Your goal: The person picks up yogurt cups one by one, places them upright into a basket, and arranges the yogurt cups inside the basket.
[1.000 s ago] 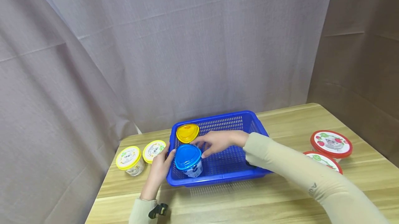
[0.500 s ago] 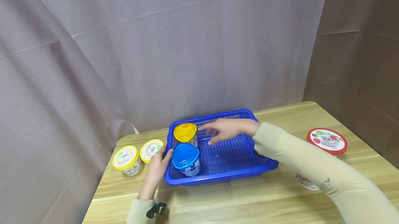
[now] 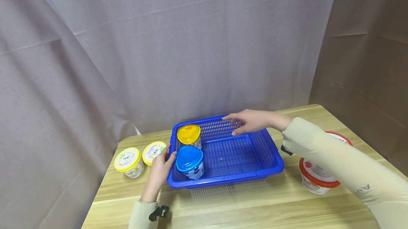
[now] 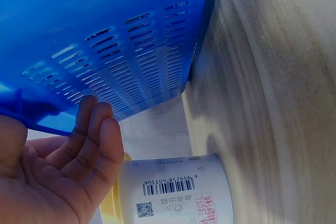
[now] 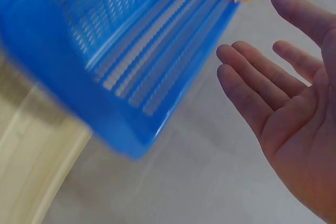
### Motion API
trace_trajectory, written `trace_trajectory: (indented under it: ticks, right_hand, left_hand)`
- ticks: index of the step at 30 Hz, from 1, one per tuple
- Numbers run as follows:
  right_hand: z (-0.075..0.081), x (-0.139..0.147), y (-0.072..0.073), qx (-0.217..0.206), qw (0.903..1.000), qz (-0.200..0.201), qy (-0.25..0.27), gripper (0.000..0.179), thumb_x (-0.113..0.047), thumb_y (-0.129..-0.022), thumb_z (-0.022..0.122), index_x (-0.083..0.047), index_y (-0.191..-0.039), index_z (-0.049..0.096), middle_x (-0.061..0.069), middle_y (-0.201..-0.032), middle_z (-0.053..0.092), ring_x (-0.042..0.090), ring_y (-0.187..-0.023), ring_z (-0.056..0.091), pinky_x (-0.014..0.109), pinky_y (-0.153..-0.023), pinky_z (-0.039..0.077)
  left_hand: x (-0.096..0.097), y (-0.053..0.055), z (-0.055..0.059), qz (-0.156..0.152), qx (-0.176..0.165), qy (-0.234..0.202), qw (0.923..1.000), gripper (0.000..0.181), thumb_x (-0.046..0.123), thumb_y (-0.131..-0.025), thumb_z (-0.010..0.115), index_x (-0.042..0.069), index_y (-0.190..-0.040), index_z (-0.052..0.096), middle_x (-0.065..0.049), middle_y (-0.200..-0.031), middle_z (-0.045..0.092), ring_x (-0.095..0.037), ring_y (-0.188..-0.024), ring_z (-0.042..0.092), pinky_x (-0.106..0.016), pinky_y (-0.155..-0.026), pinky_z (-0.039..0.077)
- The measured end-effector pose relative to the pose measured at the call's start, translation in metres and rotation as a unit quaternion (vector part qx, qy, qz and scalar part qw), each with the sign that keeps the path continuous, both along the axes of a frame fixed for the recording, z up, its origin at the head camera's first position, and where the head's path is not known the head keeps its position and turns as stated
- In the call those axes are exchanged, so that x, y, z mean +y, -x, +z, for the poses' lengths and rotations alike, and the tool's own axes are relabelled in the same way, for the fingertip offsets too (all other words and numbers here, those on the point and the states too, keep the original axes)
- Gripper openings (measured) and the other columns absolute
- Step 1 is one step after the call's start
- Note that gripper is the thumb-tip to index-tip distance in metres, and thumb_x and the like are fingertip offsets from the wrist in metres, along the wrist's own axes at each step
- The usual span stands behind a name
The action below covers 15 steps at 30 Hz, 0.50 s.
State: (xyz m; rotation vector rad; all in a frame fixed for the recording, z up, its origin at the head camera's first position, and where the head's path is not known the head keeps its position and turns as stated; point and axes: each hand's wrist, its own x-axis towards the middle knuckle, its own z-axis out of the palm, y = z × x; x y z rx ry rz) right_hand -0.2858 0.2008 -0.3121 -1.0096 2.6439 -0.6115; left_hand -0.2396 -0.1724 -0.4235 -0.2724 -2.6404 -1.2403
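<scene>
A blue plastic basket (image 3: pixel 229 177) with slotted walls stands on the table. At its left end my left hand (image 3: pixel 160 169) grips the rim, thumb over the edge and fingers against the outer wall (image 4: pixel 105 72). Inside, on the left, a cup with a yellow lid (image 3: pixel 189 135) sits behind a cup with a blue lid (image 3: pixel 190 159). Above the back right of the basket hovers my right hand (image 3: pixel 250 121), its fingers spread and holding nothing. The right wrist view shows the palm (image 5: pixel 304 129) beside the basket's rim.
Two white tubs with yellow lids (image 3: pixel 127 159) (image 3: pixel 153 152) stand left of the basket. To its right are two red-lidded tubs (image 3: pixel 313 184) (image 3: pixel 344 138), partly hidden by the right sleeve. A grey curtain (image 3: pixel 204 52) hangs behind the table.
My right hand has lifted away from the cups and moved right across the basket, its sleeve uncovering the nearer red-lidded tub. The left hand stays on the rim.
</scene>
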Motion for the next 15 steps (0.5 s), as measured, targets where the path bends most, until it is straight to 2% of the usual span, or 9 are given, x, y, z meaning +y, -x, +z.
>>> trace_trajectory:
  ticks: [5, 12, 15]
  right_hand:
    - [0.001, 0.032, -0.006, 0.01, 0.9994, -0.033, 0.005, 0.065, -0.028, -0.098, 0.067, -0.007, -0.153, 0.04, 0.02, -0.133, 0.061, 0.039, -0.117, 0.063, 0.048, -0.094, 0.054]
    - [0.004, 0.07, -0.019, 0.007, 0.9975, -0.069, 0.016, 0.064, -0.027, -0.097, 0.069, -0.002, -0.15, 0.043, 0.026, -0.129, 0.061, 0.04, -0.112, 0.064, 0.048, -0.088, 0.056]
    - [0.006, 0.085, -0.025, 0.005, 0.9962, -0.083, 0.026, 0.063, -0.026, -0.096, 0.07, -0.002, -0.149, 0.045, 0.024, -0.128, 0.063, 0.037, -0.111, 0.065, 0.048, -0.088, 0.056]
  left_hand:
    - [0.002, 0.0, 0.0, -0.004, -0.006, -0.004, 1.0, 0.053, 0.024, -0.103, 0.059, -0.008, -0.144, 0.048, -0.022, -0.105, 0.072, -0.026, -0.089, 0.068, -0.049, -0.087, 0.054]
    - [0.0, -0.002, -0.002, 0.003, -0.011, -0.004, 0.9999, 0.053, 0.026, -0.104, 0.058, -0.007, -0.144, 0.049, -0.024, -0.111, 0.07, -0.031, -0.099, 0.068, -0.053, -0.093, 0.052]
    - [-0.001, -0.002, -0.002, 0.003, -0.009, -0.007, 0.9999, 0.053, 0.025, -0.103, 0.059, -0.007, -0.144, 0.049, -0.025, -0.111, 0.07, -0.032, -0.1, 0.068, -0.053, -0.094, 0.051]
